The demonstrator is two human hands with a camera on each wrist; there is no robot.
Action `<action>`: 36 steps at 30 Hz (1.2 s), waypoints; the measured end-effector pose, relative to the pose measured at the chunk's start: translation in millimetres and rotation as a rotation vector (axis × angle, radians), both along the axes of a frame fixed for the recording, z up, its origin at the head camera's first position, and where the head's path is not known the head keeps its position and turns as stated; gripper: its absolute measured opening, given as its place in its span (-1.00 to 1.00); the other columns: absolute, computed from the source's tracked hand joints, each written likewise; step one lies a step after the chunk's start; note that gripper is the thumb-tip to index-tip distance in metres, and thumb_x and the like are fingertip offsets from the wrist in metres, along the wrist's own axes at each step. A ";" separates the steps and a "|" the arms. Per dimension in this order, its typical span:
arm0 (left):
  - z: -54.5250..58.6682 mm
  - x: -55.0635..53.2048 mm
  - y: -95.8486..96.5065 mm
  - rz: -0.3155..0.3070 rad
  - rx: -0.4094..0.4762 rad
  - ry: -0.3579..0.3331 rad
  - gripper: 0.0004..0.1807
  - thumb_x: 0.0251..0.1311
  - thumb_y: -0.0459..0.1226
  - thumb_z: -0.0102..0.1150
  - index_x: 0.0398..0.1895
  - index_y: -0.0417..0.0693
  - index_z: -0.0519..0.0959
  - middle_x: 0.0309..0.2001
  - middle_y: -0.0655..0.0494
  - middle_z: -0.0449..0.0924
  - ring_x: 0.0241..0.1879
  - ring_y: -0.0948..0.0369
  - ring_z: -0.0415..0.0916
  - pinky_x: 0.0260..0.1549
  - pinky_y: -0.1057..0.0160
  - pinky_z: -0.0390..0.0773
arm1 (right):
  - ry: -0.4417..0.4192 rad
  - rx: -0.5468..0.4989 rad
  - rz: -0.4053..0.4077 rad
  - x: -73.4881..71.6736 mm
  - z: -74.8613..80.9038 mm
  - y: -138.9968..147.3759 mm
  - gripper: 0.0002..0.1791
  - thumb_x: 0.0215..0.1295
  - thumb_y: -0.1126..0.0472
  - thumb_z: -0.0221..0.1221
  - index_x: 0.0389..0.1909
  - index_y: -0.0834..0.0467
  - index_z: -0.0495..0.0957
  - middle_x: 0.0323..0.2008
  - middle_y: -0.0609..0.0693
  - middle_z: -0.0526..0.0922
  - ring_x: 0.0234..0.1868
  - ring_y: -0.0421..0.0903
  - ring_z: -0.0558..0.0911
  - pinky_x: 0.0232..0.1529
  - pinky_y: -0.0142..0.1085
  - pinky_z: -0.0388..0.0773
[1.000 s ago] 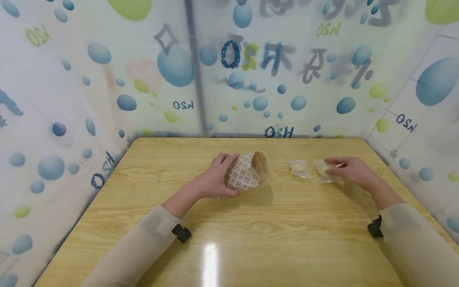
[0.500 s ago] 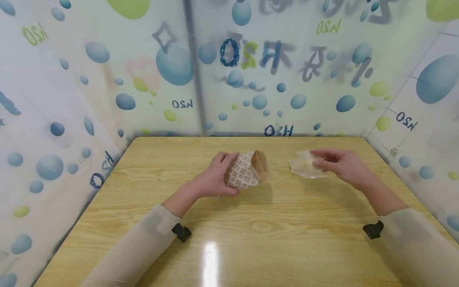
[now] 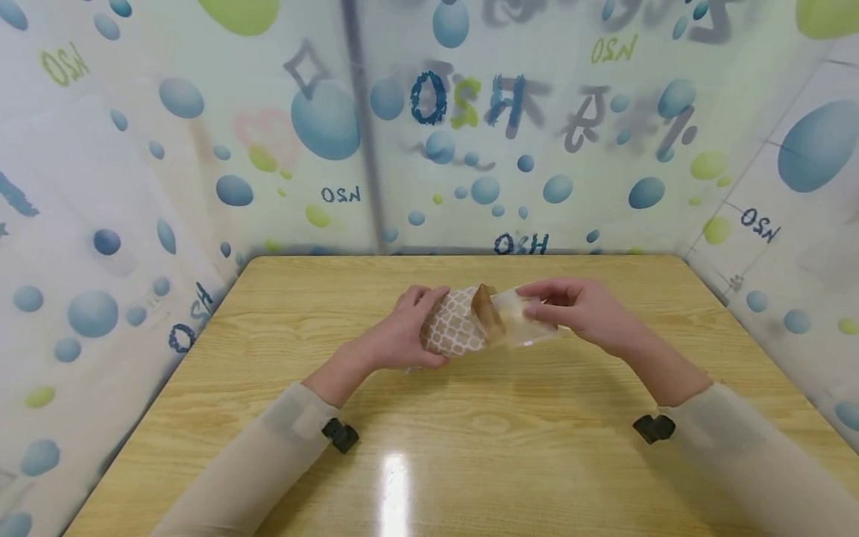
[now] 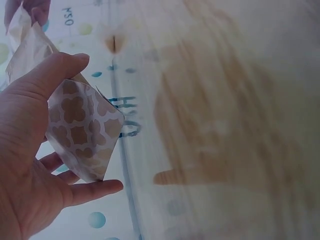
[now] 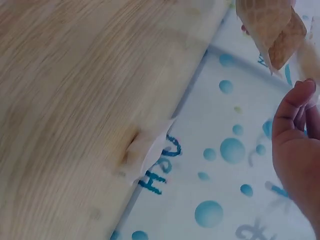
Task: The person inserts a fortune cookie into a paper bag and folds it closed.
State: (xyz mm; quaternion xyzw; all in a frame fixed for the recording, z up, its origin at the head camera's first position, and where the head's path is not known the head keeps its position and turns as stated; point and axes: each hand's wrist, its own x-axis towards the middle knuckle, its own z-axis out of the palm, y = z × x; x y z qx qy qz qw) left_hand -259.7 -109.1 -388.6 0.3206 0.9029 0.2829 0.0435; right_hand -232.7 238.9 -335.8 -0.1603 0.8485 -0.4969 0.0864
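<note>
My left hand [image 3: 392, 335] grips a brown paper bag [image 3: 456, 321] with a white lattice pattern, its thumb and fingers on either side. The bag lies tilted in the hand with its mouth facing right. Between thumb and fingers, my right hand [image 3: 584, 309] pinches a small clear packet [image 3: 522, 319] with something pale inside. That packet is right at the bag's mouth; whether its edge is inside I cannot tell. In the right wrist view a second clear packet [image 5: 147, 150] lies on the table; in the head view it is mostly hidden behind the right hand.
The wooden table [image 3: 429, 447] has a glossy top that reflects light near its front. A white curtain [image 3: 429, 186] with blue and green dots and lettering stands along its back and both sides.
My right hand has moved left, carrying the clear packet off the table, past the other packet, to the bag's mouth. The left hand and bag have stayed in place.
</note>
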 end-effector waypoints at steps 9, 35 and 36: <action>0.0 1.8 5.1 -0.028 0.013 -0.035 0.30 0.07 -0.15 0.71 0.79 0.05 0.03 0.55 -0.19 0.11 0.49 -0.10 0.19 0.49 -0.19 0.45 | 0.026 0.062 -0.032 -10.4 -2.0 -24.6 -0.56 0.49 -0.07 0.42 0.27 0.01 0.74 -0.09 0.04 0.71 -0.29 -0.02 0.56 -0.35 -0.30 0.55; 0.2 0.1 1.4 0.008 0.045 -0.017 0.30 0.07 -0.09 0.71 0.78 0.05 0.04 0.50 -0.17 0.14 0.43 -0.07 0.23 0.46 -0.16 0.47 | 0.249 0.111 -0.043 -3.5 -19.3 -31.0 -0.52 0.50 0.08 0.42 0.38 -0.01 0.71 -0.07 0.09 0.54 -0.33 -0.04 0.35 -0.33 -0.29 0.38; 0.5 0.2 1.3 0.006 0.046 -0.018 0.30 0.07 -0.09 0.71 0.78 0.04 0.03 0.50 -0.17 0.14 0.43 -0.07 0.23 0.46 -0.17 0.47 | 0.247 0.109 -0.037 -3.3 -19.8 -31.2 -0.52 0.50 0.09 0.42 0.39 -0.02 0.71 -0.06 0.09 0.54 -0.34 -0.04 0.35 -0.33 -0.29 0.38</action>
